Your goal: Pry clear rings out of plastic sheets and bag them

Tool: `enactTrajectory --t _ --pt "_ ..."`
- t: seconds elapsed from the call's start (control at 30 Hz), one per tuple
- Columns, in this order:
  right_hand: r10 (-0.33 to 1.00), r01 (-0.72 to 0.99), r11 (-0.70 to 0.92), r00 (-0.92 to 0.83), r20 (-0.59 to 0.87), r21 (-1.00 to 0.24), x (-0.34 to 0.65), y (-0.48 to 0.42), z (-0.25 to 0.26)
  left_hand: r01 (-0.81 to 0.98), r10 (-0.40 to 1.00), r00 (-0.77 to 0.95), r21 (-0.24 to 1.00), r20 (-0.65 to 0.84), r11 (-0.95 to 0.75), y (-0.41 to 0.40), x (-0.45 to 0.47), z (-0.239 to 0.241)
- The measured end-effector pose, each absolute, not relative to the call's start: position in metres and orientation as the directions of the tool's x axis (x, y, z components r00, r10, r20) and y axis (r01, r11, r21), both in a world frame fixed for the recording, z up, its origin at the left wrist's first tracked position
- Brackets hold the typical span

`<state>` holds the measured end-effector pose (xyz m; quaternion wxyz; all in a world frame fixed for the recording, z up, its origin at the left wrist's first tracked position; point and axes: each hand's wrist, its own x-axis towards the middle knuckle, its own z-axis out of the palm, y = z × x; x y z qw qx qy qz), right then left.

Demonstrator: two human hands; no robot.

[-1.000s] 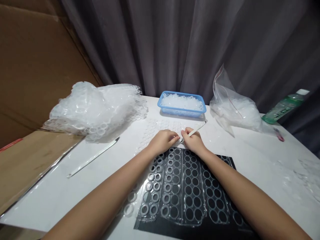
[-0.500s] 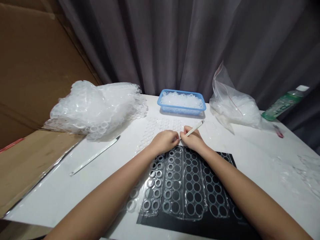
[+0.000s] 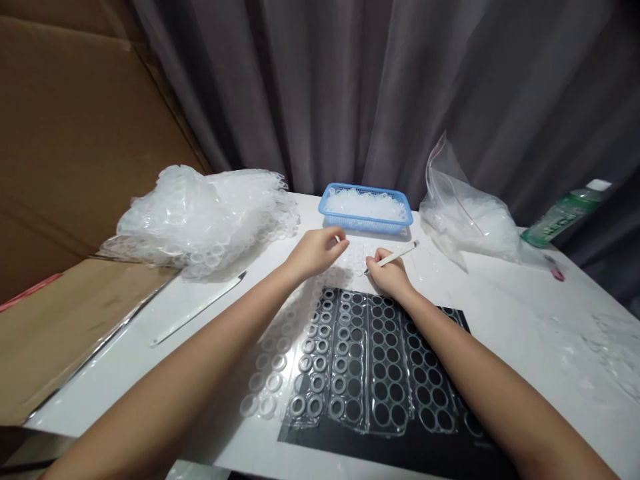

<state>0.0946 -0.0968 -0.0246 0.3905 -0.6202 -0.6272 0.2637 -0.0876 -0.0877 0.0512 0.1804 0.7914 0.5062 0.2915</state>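
Dozens of small clear rings sat in the plastic sheets (image 3: 350, 360) spread before you, over a black mat (image 3: 450, 453) at the near edge of the table (image 3: 520, 320). Far to the left lay a heap of used sheets (image 3: 200, 217) by the table's left edge, with a thin white strip (image 3: 200, 308) just in front of it. Your left hand (image 3: 315, 252) hovered just past the mat's far edge, fingers curled and thumb and forefinger drawn close; whether they pinched a ring, I could not tell. Your right hand (image 3: 393, 277) was clamped on a slim white stick (image 3: 395, 255), its tip down on the sheet near the mat's far edge. Behind both hands, a blue basket (image 3: 367, 219) full of loose rings stood at the far edge; right of it were a clear bag (image 3: 467, 217) and a green bottle (image 3: 565, 217) near the far right corner.

You likely found the sheet nearly weightless, floppy and slick, prone to sliding and buckling, so pressing it flat beside the row being worked suited it better than lifting it. The rings looked tiny, soft and springy; a light fingertip pinch across the rim seemed the right hold.
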Motion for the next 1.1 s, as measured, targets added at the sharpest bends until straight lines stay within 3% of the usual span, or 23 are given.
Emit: enactTrajectory --t 0.1,0.17,0.5,0.63,0.73,0.8,0.9,0.97,1.1 --pt "0.984 0.582 0.105 0.055 0.168 -0.807 0.093 -0.096 -0.027 0.734 0.827 0.535 0.391 0.171 -0.556 -0.086 -0.073 0.045" --pt "0.984 0.580 0.116 0.044 0.173 -0.806 0.093 -0.095 -0.027 0.754 0.837 0.534 0.380 0.119 -0.536 -0.086 -0.066 0.034" --pt "0.988 0.640 0.088 0.041 0.148 -0.763 0.086 -0.093 -0.022 0.610 0.953 0.264 0.740 0.149 -0.285 -0.083 -0.069 0.006" --pt "0.995 0.517 -0.035 0.102 0.021 -0.855 0.082 -0.084 -0.018 0.473 0.984 0.064 0.863 0.167 -0.177 -0.069 -0.079 0.011" --pt "0.987 0.456 -0.058 0.159 0.017 -0.888 0.080 -0.077 -0.019 0.427 0.986 0.032 0.889 0.165 -0.163 -0.068 -0.080 0.011" --pt "0.978 0.474 -0.025 0.194 0.077 -0.880 0.080 -0.075 -0.021 0.499 0.970 0.122 0.832 0.208 -0.242 -0.072 -0.077 0.008" --pt "0.963 0.559 0.048 0.194 0.187 -0.828 0.081 -0.075 -0.023 0.643 0.880 0.368 0.601 0.300 -0.474 -0.079 -0.071 0.004" --pt "0.960 0.600 0.063 0.182 0.212 -0.798 0.081 -0.076 -0.023 0.692 0.844 0.452 0.483 0.290 -0.537 -0.081 -0.069 0.003" --pt "0.969 0.626 0.050 0.159 0.191 -0.778 0.081 -0.076 -0.022 0.729 0.859 0.488 0.466 0.158 -0.500 -0.081 -0.067 0.003"
